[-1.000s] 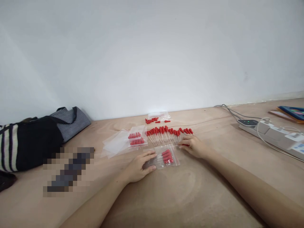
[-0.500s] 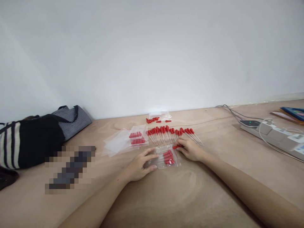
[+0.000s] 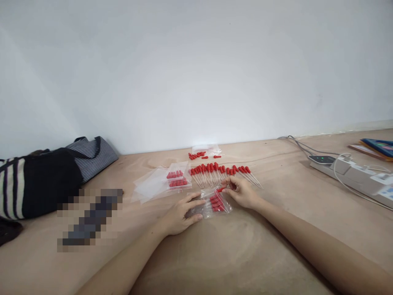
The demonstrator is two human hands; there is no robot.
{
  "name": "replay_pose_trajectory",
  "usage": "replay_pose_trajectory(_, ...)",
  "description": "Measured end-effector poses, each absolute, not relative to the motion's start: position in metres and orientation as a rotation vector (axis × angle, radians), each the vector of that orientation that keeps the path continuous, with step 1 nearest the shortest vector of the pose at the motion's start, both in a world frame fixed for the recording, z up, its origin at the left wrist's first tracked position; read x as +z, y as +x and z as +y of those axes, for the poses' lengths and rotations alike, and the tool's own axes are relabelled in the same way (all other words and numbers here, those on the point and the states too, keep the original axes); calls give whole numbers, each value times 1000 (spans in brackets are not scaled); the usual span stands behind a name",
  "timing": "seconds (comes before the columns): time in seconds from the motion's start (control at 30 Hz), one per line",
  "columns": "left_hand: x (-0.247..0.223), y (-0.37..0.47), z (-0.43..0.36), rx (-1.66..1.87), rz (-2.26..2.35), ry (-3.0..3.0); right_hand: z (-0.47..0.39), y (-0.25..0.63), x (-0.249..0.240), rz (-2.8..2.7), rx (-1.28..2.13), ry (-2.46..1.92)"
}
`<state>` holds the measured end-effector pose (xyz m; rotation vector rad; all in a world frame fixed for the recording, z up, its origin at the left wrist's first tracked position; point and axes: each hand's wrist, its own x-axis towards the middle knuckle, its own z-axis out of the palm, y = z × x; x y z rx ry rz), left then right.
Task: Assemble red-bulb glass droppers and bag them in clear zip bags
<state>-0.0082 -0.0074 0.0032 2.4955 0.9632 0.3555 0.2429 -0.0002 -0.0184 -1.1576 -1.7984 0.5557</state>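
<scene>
My left hand [image 3: 184,213] lies with fingers stretched out and thumb apart, resting on the left end of a clear zip bag [image 3: 226,208]. Several droppers [image 3: 217,202] with red rubber bulbs lie side by side inside it, their tips pointing left. In the pinch of my right hand [image 3: 241,191] is one more dropper [image 3: 220,189], seen by its red bulb at the bag's upper right edge. Its stem seems to reach into the bag, though the plastic's glare blurs this. Just beyond, a row of loose droppers [image 3: 211,167] fans out.
Filled bags [image 3: 178,182] lie on flat bags [image 3: 150,186] at the left. Loose red bulbs [image 3: 196,155] sit by the wall, near another clear bag [image 3: 205,148]. A black bag [image 3: 52,180] stands far left; a power strip [image 3: 353,176] with cables is at the right.
My right hand has moved a little left, carrying the dropper over the bag's right edge. The bag's open end has shifted and creased. My left hand stays in place.
</scene>
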Motion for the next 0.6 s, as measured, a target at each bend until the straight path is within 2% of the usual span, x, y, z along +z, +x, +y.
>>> replay_pose_trajectory(0.17, 3, -8, -8, 326, 955, 2516, 0, 241, -21, -1707, 757, -1165)
replay_pose_trajectory(0.6, 3, -8, -7, 289, 958, 2539, 6, 231, -32, -1713, 891, -1080)
